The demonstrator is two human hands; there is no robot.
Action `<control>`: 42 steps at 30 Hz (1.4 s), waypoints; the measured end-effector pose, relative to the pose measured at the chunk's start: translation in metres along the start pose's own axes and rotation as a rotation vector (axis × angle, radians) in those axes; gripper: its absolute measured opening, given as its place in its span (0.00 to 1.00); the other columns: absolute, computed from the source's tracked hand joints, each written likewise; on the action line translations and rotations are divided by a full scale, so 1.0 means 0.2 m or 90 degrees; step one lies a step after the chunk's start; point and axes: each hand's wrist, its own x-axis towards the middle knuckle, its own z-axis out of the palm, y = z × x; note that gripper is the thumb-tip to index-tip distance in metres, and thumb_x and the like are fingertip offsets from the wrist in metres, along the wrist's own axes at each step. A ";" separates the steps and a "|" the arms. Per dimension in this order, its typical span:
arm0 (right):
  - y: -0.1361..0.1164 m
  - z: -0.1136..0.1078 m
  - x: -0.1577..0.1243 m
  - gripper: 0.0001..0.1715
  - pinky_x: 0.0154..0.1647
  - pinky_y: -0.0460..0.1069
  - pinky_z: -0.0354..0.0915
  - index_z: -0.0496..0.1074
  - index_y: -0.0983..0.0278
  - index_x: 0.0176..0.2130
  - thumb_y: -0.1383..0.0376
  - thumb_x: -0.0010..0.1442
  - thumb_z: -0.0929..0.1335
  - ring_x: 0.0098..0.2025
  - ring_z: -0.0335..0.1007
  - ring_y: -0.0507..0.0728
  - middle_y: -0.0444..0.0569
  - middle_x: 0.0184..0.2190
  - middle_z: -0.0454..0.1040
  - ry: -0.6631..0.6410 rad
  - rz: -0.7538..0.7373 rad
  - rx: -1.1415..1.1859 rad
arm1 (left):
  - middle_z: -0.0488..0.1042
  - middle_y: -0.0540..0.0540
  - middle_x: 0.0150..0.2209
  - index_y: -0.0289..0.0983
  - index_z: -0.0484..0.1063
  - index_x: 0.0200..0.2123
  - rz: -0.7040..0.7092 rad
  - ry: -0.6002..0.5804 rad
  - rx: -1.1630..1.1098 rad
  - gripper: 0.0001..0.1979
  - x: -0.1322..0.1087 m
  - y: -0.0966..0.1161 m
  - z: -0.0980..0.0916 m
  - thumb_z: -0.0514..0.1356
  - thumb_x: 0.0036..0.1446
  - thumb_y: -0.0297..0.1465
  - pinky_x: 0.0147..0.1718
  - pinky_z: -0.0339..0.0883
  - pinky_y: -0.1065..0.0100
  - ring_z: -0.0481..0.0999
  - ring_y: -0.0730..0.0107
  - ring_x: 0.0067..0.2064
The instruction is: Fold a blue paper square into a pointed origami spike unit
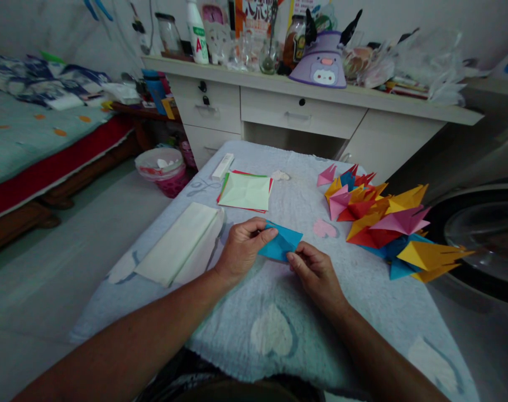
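Fingers of the left hand (242,248) and right hand (320,274) pinch opposite ends of the folded blue origami sheet (282,241), presumably steadying its creases.

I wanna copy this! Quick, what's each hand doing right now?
Left hand: closed, holding the blue paper.
Right hand: closed, pinching the same paper's edge.

Your left forearm (145,335) and right forearm (379,340) were bare, and your left hand (240,250) and right hand (316,273) were bare also. The clothing (166,377) on your lap was dark, with lighter marks.
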 end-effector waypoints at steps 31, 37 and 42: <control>-0.01 0.00 0.01 0.16 0.29 0.47 0.61 0.71 0.62 0.31 0.52 0.60 0.69 0.26 0.62 0.52 0.42 0.24 0.68 -0.001 0.043 0.129 | 0.68 0.53 0.23 0.35 0.73 0.27 -0.059 -0.034 0.008 0.12 -0.01 -0.02 0.02 0.69 0.46 0.36 0.26 0.60 0.73 0.66 0.76 0.26; -0.01 0.00 0.01 0.16 0.28 0.46 0.60 0.69 0.62 0.28 0.55 0.60 0.69 0.25 0.61 0.51 0.41 0.22 0.66 0.013 0.032 0.129 | 0.69 0.52 0.25 0.35 0.73 0.28 -0.053 -0.048 0.034 0.11 -0.01 -0.03 0.02 0.69 0.47 0.35 0.27 0.61 0.73 0.66 0.75 0.27; 0.00 -0.01 0.00 0.16 0.28 0.46 0.59 0.69 0.62 0.28 0.55 0.61 0.69 0.26 0.60 0.51 0.41 0.22 0.65 0.015 0.022 0.128 | 0.72 0.51 0.30 0.35 0.73 0.35 -0.044 -0.115 0.034 0.13 -0.02 -0.03 0.02 0.69 0.47 0.34 0.33 0.64 0.72 0.69 0.73 0.32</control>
